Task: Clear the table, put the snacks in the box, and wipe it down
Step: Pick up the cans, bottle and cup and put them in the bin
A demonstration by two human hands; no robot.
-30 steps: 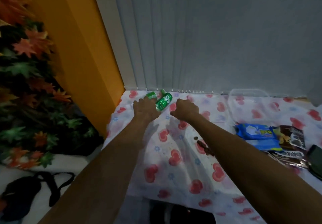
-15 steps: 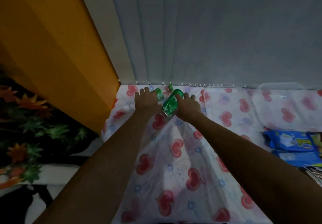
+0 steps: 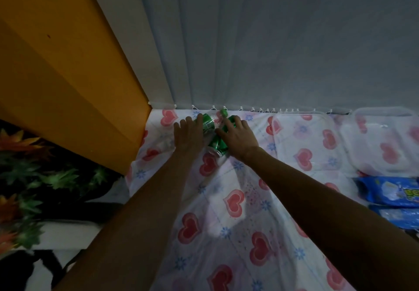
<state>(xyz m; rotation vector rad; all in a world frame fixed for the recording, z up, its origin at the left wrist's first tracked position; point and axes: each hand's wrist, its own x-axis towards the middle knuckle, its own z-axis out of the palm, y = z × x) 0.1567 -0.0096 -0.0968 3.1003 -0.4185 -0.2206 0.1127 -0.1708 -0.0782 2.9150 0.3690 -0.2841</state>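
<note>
Hands have reached farther back — right hand [image 3: 238, 137] clasps the green can [image 3: 217, 147], poking out at its 7 o'clock; left hand [image 3: 189, 135] touches second can [image 3: 208, 123] at 2 o'clock, grip unclear.

Green cans [image 3: 218, 146], tipped, far corner of table [image 3: 226, 234]

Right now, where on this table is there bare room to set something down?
Free: near middle of the tablecloth, between the forearms. Crowded: far left corner, left hand and right hand on green cans; right side, clear containers and blue packs.

Glossy metal can [image 3: 218, 146], clear plastic box [image 3: 383, 141], smooth tablecloth [image 3: 226, 222].
</note>
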